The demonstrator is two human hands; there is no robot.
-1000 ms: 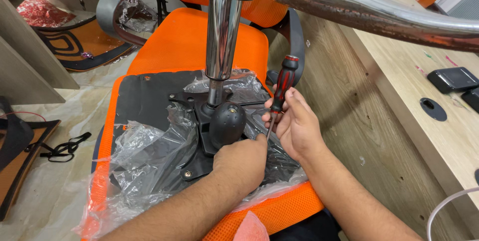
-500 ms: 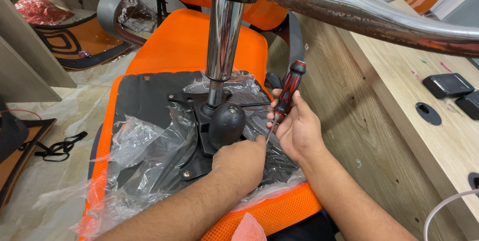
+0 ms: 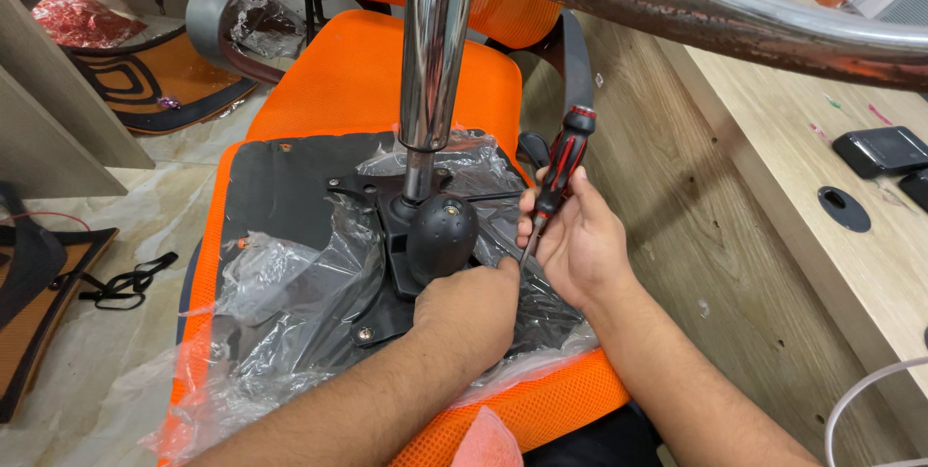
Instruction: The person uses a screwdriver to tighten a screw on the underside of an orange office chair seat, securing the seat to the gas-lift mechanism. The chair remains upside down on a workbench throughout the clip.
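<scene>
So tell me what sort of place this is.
Probably an office or workshop corner where chairs get assembled: an upturned orange chair seat in loose plastic wrap, a wooden desk with a cable hole alongside, and spare chair parts on the floor.

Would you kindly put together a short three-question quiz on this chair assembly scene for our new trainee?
1. True or false: the right hand holds a hammer.
2. Which colour is the seat? A) blue B) orange C) green
3. Fill in: the left hand rests on the black mechanism plate, partly covered by clear ____.

Key: 1 false, it holds a red and black screwdriver. 2 B. 3 plastic wrap.
</scene>
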